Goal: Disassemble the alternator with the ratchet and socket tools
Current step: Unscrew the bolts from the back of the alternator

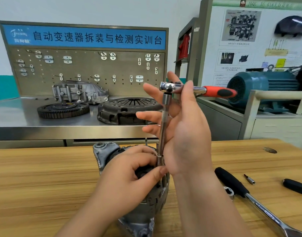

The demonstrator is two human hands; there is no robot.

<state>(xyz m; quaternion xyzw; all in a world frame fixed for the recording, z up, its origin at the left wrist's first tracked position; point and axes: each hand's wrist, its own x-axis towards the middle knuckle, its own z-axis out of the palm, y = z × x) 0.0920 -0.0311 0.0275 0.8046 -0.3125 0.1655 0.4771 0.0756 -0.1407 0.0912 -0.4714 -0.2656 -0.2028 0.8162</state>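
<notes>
low down, left hand [129, 170] pinches the extension bar [164, 117], hiding its tip; right hand [186, 134] fingers [147, 115] splay straight

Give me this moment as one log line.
left hand: pinches lower end of extension bar at alternator | right hand: straight fingers steady ratchet atop it | spare ratchet: lying on table

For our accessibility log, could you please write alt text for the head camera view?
A person's left hand rests on a grey metal alternator on a wooden table, pinching the foot of a long steel extension bar. The right hand, fingers spread, steadies the red-and-black-handled chrome ratchet on top.
</notes>
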